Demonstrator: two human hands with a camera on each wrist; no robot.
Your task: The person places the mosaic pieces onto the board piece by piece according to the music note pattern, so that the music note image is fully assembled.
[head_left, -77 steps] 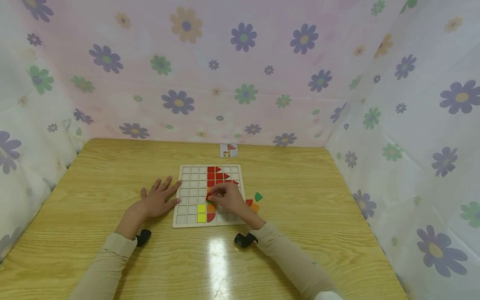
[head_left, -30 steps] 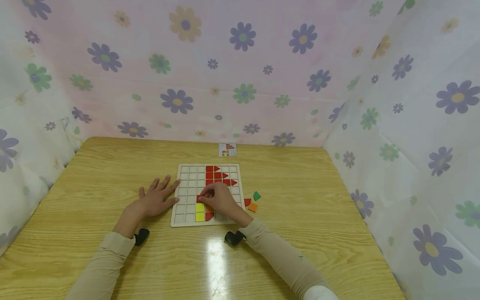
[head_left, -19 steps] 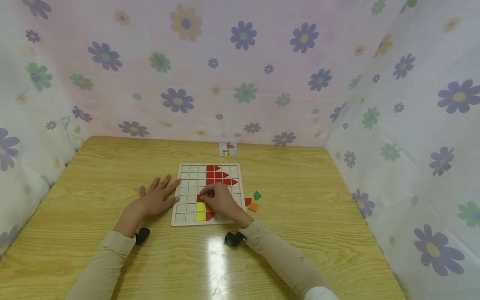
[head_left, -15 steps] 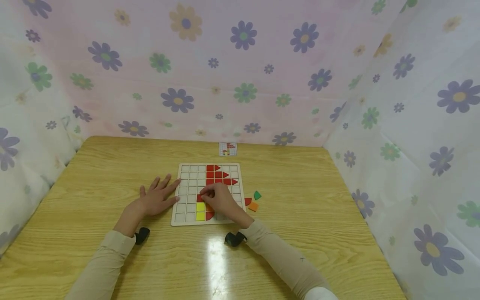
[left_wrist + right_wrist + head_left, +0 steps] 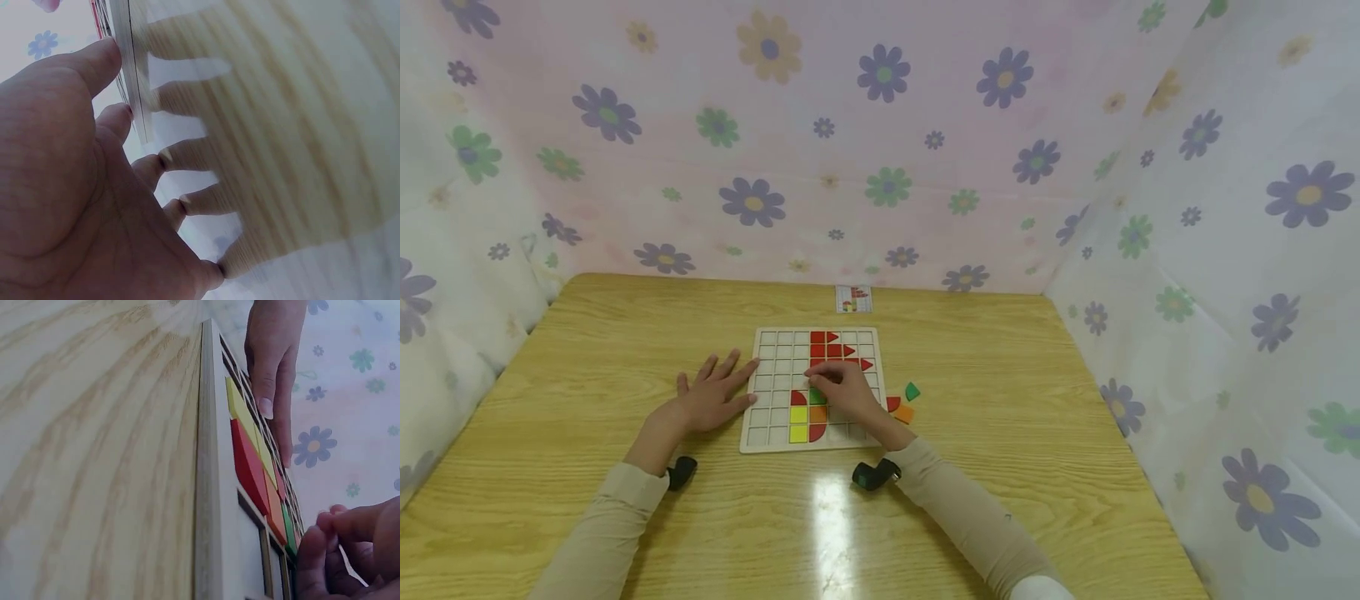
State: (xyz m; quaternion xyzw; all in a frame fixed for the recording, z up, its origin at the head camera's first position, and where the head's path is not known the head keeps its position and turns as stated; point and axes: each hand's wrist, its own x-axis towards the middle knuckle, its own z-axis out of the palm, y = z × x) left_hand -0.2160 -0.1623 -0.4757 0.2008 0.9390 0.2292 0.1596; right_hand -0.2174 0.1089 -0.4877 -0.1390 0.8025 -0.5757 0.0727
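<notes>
A wooden grid board [image 5: 775, 447] lies flat on the table. On it sit a red column with pointed rows [image 5: 817, 337], two yellow squares [image 5: 798, 423], a red quarter-round tile [image 5: 799, 398] above them, an orange square [image 5: 817, 414], a green tile [image 5: 817, 396] and a rounded red tile [image 5: 817, 432]. My left hand [image 5: 711, 402] is spread on the table, thumb and index tips at the board's left edge. My right hand [image 5: 847, 392] hovers above the board's middle, fingers bent and fingertips close together; nothing shows between them in the right wrist view.
Right of the board lie loose tiles: a green quarter-round [image 5: 912, 391], a red tile [image 5: 892, 404] and an orange square [image 5: 905, 414]. A small printed pattern card [image 5: 853, 299] lies at the table's back edge. Flowered cloth [image 5: 805, 208] encloses the back and sides.
My right hand has let go of the red quarter-round tile, now lying above the yellow squares, and moved slightly up and right, uncovering the green and orange tiles. My left hand stays put.
</notes>
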